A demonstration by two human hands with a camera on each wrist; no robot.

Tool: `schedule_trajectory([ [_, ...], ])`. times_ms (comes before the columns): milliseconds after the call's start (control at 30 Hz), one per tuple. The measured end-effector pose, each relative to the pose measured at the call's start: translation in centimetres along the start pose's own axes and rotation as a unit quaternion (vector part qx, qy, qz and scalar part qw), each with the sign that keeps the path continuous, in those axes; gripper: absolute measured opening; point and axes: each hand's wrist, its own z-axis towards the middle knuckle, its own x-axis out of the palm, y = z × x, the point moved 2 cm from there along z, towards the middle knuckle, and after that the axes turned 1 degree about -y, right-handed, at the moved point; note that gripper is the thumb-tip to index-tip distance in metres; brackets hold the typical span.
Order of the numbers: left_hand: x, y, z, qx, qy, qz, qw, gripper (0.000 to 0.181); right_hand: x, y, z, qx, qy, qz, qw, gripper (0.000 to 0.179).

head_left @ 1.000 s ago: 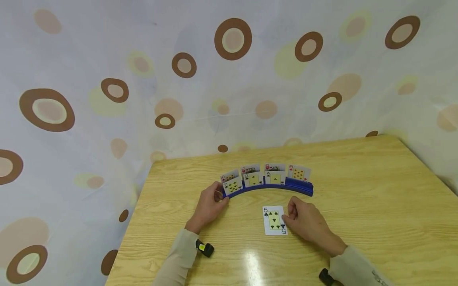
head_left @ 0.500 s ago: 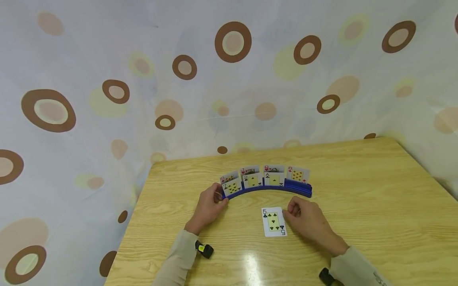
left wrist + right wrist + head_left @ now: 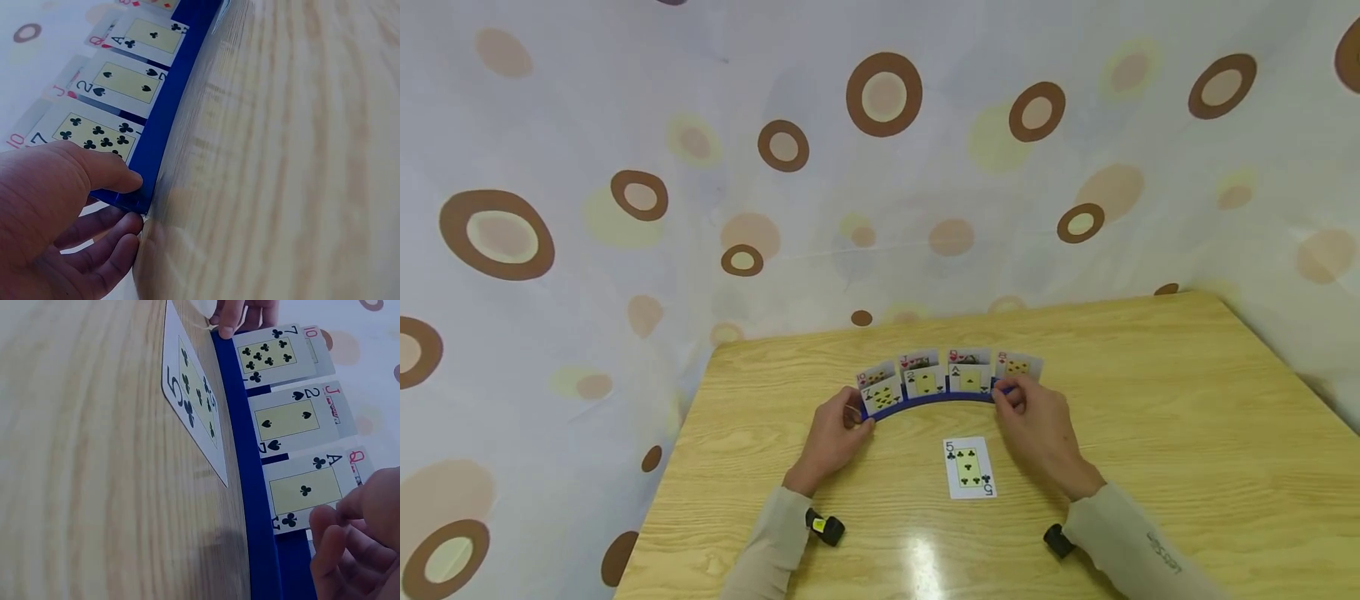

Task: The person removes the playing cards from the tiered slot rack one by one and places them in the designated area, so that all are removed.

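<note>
A curved blue card holder (image 3: 925, 402) stands on the table with playing cards upright in two rows. My left hand (image 3: 832, 437) grips its left end, thumb in front and fingers behind, beside the seven of clubs (image 3: 94, 134). My right hand (image 3: 1041, 425), fingers curled, is at the right edge of the ace of clubs (image 3: 306, 487) in the front row. Its fingertips overlap that card's edge in the right wrist view; whether they pinch it is unclear. A five of clubs (image 3: 969, 468) lies face up on the table in front of the holder.
The two of spades (image 3: 922, 382) stands between the seven and the ace. Behind are red-marked cards, including an eight of diamonds (image 3: 1021, 365) at the right. A patterned cloth (image 3: 805, 208) hangs behind the wooden table (image 3: 1150, 400).
My right hand has left the edge of the five of clubs and moved up to the card holder, beside the ace of clubs. The left hand keeps its grip on the holder.
</note>
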Motion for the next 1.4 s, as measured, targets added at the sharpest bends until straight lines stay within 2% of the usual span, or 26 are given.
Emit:
schedule_trajectory([
  [233,0.0,0.0,-0.1,-0.01,0.011,-0.006,0.9999,0.029,1.1,0.0,0.9,0.021,-0.011,-0.014,0.9996,0.021],
  [400,-0.2,0.0,0.0,-0.007,0.006,-0.007,0.9999,0.029,1.7,-0.3,1.3,0.015,-0.013,-0.025,0.9995,0.02],
  [667,-0.2,-0.3,0.0,-0.013,0.009,-0.007,0.9999,0.03,1.7,-0.7,1.1,-0.018,-0.036,-0.01,0.9991,0.01],
  [867,-0.2,0.0,0.0,-0.007,0.003,-0.014,0.9999,0.028,1.0,-0.3,0.6,-0.081,-0.069,0.025,0.994,0.008],
  [967,-0.2,0.0,-0.1,-0.007,0.002,-0.016,0.9998,0.029,0.4,0.2,0.3,-0.099,-0.075,0.048,0.9911,0.01],
  [1133,-0.3,0.0,-0.2,-0.012,0.005,-0.015,0.9998,0.03,-0.7,0.5,-0.5,-0.088,-0.064,0.058,0.9924,0.01],
  [1400,-0.4,-0.2,-0.1,-0.017,0.009,-0.011,0.9998,0.03,-2.2,0.0,-1.9,-0.039,-0.001,0.055,0.9977,0.009],
])
